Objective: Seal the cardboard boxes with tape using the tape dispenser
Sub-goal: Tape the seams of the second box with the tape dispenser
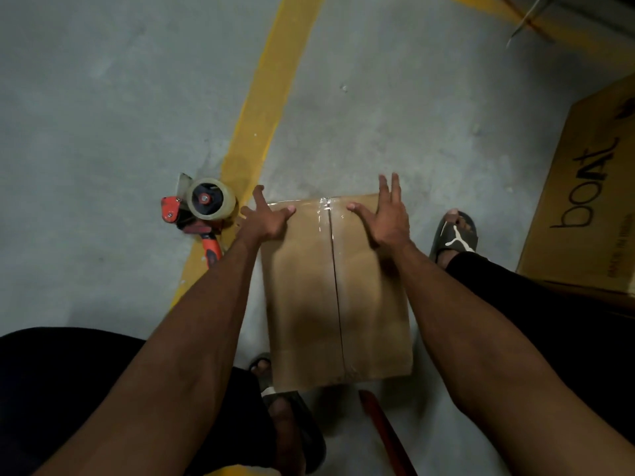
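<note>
A brown cardboard box (pixel 309 293) lies on the concrete floor in front of me, its two top flaps meeting at a centre seam covered with clear tape. My left hand (pixel 266 218) rests flat on the far left corner of the box, fingers spread. My right hand (pixel 386 214) presses flat on the far right part of the top, fingers apart. Neither hand holds anything. The red tape dispenser (pixel 201 209), with its roll of clear tape, lies on the floor just left of the box, beside my left hand.
A yellow painted line (pixel 264 104) crosses the grey floor under the dispenser. A large printed cardboard box (pixel 584 201) stands at the right. My sandalled feet (pixel 455 235) flank the box. A red strip (pixel 381 427) lies on the floor near the box's close edge.
</note>
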### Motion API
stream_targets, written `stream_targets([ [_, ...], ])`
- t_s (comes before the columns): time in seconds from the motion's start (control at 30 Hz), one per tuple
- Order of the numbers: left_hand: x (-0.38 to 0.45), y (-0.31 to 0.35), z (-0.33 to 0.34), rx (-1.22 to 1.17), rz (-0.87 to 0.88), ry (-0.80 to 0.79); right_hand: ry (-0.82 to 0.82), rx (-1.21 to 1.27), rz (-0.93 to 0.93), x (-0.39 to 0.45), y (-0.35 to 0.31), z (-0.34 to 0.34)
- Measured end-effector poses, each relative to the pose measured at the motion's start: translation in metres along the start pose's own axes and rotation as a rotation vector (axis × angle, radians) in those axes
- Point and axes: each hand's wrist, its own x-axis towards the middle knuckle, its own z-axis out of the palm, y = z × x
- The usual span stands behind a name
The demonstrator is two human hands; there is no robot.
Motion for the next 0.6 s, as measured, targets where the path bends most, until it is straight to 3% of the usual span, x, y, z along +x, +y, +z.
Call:
stream_targets([
  [0.2,-0.044,-0.023,0.019,0.184,0.12,0.143,-0.095,0.068,0.094,-0.044,0.013,0.0],
  [0.43,-0.121,-0.066,0.037,0.056,0.219,-0.134,-0.143,-0.016,0.171,-0.136,0.033,0.012],
  [0.6,-0.155,-0.058,0.026,0.006,0.191,-0.1,-0.066,0.022,0.186,-0.162,0.015,-0.01],
])
